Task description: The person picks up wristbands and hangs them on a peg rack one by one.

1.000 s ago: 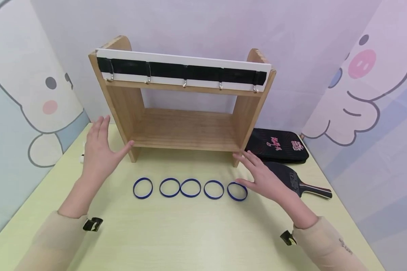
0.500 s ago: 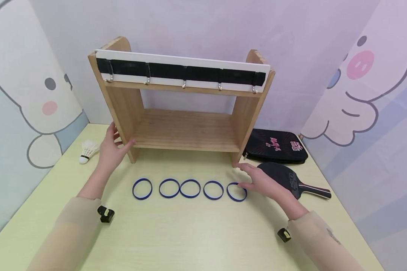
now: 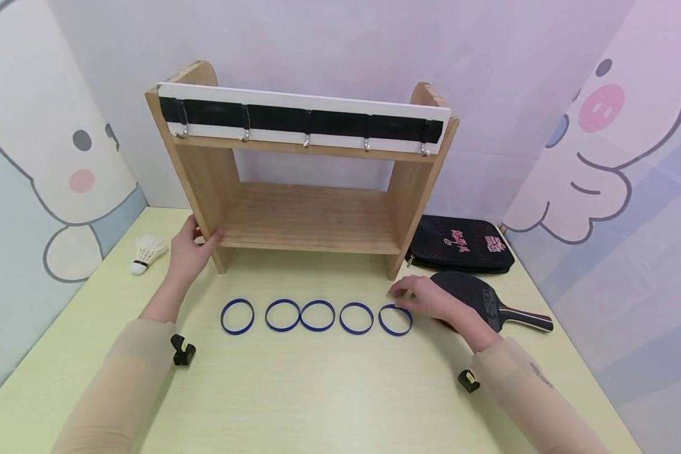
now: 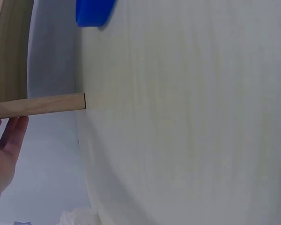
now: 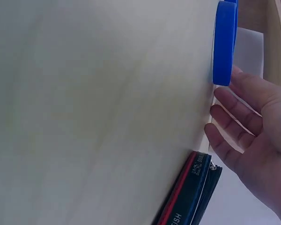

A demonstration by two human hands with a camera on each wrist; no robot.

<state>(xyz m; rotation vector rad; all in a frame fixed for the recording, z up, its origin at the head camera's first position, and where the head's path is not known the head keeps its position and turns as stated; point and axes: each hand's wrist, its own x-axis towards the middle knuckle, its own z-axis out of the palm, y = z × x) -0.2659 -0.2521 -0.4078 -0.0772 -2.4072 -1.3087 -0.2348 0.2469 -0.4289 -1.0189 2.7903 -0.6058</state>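
On the table, several thin blue rings lie in a row in front of a wooden shelf [image 3: 312, 217]. My left hand [image 3: 188, 252] grips the shelf's left side panel [image 4: 47, 105] low down, thumb at the front edge and fingers on the outer side. At the right end of the row, my right hand [image 3: 425, 296] is bent over the far rim of the rightmost blue ring [image 3: 395, 334], its thumb right at the rim. In the right wrist view the fingers [image 5: 227, 122] are loosely bent and spread beside that ring [image 5: 223, 51].
A white strip with a black band and several metal hooks [image 3: 306, 140] runs along the shelf's upper front. A shuttlecock [image 3: 146, 253] lies at the left. A black zip case [image 3: 459, 244] and a table tennis bat [image 3: 482, 299] lie at the right. Walls stand behind and beside the table.
My left hand has come in from the left and taken hold of the shelf's side panel. The right hand has lowered towards the rightmost ring, its fingers bending. Shelf and rings stay put.
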